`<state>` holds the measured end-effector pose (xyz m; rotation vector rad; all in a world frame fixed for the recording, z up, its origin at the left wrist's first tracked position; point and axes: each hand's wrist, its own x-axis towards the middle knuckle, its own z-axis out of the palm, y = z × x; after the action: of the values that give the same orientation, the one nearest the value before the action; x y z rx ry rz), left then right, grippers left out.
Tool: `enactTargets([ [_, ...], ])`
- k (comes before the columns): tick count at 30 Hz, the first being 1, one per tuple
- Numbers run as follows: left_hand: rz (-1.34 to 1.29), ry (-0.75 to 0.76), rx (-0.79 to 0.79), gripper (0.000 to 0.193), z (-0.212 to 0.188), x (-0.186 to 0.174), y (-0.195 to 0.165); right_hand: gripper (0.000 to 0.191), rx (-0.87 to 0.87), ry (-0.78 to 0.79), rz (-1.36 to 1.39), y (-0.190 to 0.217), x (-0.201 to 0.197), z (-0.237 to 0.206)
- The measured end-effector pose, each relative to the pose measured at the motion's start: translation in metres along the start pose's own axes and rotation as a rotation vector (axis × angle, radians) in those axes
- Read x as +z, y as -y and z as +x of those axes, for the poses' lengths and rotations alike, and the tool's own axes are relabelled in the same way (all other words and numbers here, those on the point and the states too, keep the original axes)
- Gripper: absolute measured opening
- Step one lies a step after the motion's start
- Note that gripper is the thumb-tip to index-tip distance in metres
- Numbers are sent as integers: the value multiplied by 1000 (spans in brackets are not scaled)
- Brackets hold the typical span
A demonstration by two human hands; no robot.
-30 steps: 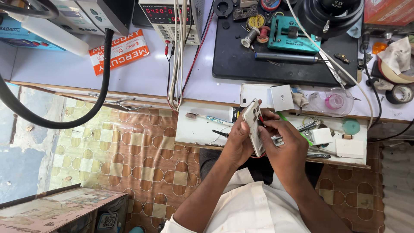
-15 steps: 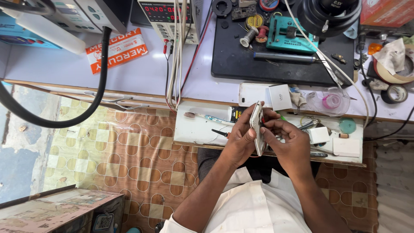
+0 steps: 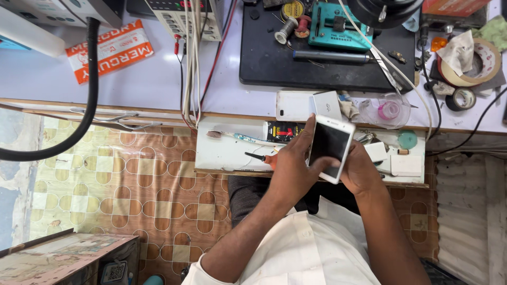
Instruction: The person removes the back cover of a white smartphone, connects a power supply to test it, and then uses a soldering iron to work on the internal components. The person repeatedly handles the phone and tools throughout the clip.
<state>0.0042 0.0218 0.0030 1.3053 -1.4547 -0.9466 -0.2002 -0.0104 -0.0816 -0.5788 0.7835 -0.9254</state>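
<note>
- while the person sits at the front edge of the workbench (image 3: 158,79), the far left of it carries an orange and white printed packet (image 3: 110,50) lying flat, with a thick black hose (image 3: 84,111) curving off the edge past it.
- just right of that, a bundle of white, red and black wires (image 3: 193,58) hangs over the front edge toward a shallow white tray (image 3: 222,153), where a long thin brush (image 3: 237,138) and a red-handled screwdriver (image 3: 261,157) lie.
- the left hand (image 3: 290,169) grips the white phone (image 3: 330,148) along its left side, fingers wrapped round the rim and thumb laid on the dark glass.
- the phone is held up in the air above the tray, screen facing the wearer, tilted a little; it looks whole, glossy and rectangular with rounded corners.
- the right hand (image 3: 359,171) cups it from behind and the right, fingers closed on the back.
- as a judgement: the handset looks closed up and the screen is dark, so this reads as checking or pressing the panel, with any testing not yet shown.
- behind, a black rubbery mat (image 3: 274,63) holds a teal metal jig (image 3: 332,26); a white phone back cover (image 3: 293,105) lies at the bench's front edge.
- at the right end sit a roll of tan tape (image 3: 486,60) and a clear round dish with a pink piece (image 3: 388,111).
</note>
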Motion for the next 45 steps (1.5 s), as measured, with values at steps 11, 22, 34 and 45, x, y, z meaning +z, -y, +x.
enactTargets([
  [11,-303,73,-62,85,-2,-9,-13,48,36,27,26,11,9,2],
  [22,-1052,199,77,81,-23,-18,16,20,-345,-140,-844,29,105,-41],
  [34,-1445,128,-92,89,-32,-34,24,32,-455,-125,-672,22,130,-57],
  [45,-1270,60,-77,79,-27,-24,11,22,-620,-283,-1343,25,153,-45],
])
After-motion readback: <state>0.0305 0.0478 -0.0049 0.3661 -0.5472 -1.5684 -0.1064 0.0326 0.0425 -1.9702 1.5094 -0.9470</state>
